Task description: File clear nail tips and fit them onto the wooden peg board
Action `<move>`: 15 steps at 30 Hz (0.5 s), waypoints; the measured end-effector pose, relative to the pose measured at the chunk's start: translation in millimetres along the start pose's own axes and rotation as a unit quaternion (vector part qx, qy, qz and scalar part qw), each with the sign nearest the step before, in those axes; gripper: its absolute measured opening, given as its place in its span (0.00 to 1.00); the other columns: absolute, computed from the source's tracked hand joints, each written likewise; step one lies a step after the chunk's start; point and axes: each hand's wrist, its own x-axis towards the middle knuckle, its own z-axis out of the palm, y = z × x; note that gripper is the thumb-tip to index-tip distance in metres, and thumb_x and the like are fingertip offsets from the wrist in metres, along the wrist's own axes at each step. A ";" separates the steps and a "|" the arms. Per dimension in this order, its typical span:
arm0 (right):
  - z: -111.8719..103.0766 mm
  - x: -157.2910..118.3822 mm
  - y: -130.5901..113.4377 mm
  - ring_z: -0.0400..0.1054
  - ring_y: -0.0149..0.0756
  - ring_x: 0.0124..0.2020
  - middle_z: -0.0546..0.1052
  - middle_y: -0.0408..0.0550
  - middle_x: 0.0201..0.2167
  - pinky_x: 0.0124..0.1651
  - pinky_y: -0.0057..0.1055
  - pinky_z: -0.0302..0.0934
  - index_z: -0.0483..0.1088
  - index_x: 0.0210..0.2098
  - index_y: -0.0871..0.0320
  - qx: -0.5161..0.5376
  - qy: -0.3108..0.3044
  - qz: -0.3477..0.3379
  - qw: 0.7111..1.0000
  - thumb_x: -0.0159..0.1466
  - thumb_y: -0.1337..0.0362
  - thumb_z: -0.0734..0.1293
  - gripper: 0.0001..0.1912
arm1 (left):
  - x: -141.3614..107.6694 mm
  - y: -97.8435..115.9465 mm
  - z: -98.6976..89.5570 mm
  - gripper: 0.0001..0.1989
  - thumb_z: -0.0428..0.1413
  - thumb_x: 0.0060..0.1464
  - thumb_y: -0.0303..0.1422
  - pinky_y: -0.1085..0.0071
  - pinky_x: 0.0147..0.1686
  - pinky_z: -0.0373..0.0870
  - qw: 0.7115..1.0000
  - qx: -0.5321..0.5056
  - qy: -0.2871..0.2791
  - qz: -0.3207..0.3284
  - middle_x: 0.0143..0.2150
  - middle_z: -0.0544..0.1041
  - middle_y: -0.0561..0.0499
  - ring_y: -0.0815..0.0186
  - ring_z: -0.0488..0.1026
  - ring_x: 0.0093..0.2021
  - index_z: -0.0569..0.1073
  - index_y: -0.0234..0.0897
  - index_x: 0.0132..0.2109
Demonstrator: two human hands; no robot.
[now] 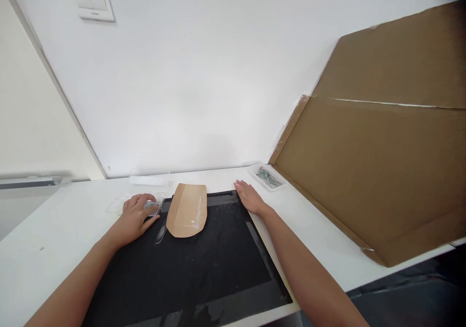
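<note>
My left hand [138, 216] is at the far left corner of a black board [214, 259], its fingers curled over a small clear plastic box [158, 201]; what lies in the box is hard to make out. My right hand [250, 198] rests flat at the board's far right corner, fingers stretched out and holding nothing. Between the hands, a tan paper piece [187, 213] with a whitish, shiny patch lies on the board. A small clear spoon-like tool [160, 232] sits beside it, partly under its left edge.
A white tray [271, 177] of small green and red pieces stands beyond my right hand. A large folded cardboard sheet [364, 162] leans at the right. Clear plastic pieces [145, 180] lie behind my left hand, near the white wall [204, 74].
</note>
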 end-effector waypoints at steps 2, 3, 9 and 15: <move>0.3 -0.3 0.3 0.46 0.45 0.78 0.59 0.49 0.76 0.79 0.51 0.38 0.63 0.72 0.52 -0.001 0.001 0.000 1.000 0.76 0.40 0.41 0.40 | -0.1 0.2 0.9 0.17 0.52 0.68 0.45 0.40 0.57 0.65 1.000 -0.004 0.007 0.002 0.62 0.68 0.40 0.44 0.63 0.60 0.80 0.46 0.54; 0.5 -0.2 0.6 0.46 0.45 0.78 0.59 0.49 0.76 0.79 0.51 0.38 0.63 0.72 0.52 -0.002 0.001 -0.001 1.000 0.76 0.40 0.41 0.40 | -0.1 0.5 1.5 0.17 0.52 0.68 0.45 0.40 0.58 0.65 1.000 -0.007 0.008 0.001 0.62 0.69 0.40 0.44 0.63 0.60 0.80 0.45 0.54; 3.4 1.4 6.1 0.48 0.47 0.78 0.60 0.50 0.76 0.79 0.54 0.38 0.65 0.70 0.53 -0.009 0.001 -0.010 1.000 0.76 0.41 0.41 0.39 | 0.7 6.1 4.4 0.16 0.51 0.68 0.44 0.43 0.57 0.65 0.999 -0.026 0.015 -0.010 0.60 0.69 0.38 0.45 0.65 0.59 0.77 0.41 0.51; 4.5 1.2 8.1 0.48 0.48 0.78 0.60 0.50 0.75 0.78 0.55 0.40 0.65 0.70 0.52 -0.013 0.003 -0.013 1.000 0.76 0.41 0.41 0.39 | 1.5 13.6 2.5 0.15 0.49 0.69 0.44 0.41 0.57 0.62 0.999 -0.005 -0.004 -0.033 0.60 0.69 0.37 0.44 0.65 0.59 0.75 0.40 0.48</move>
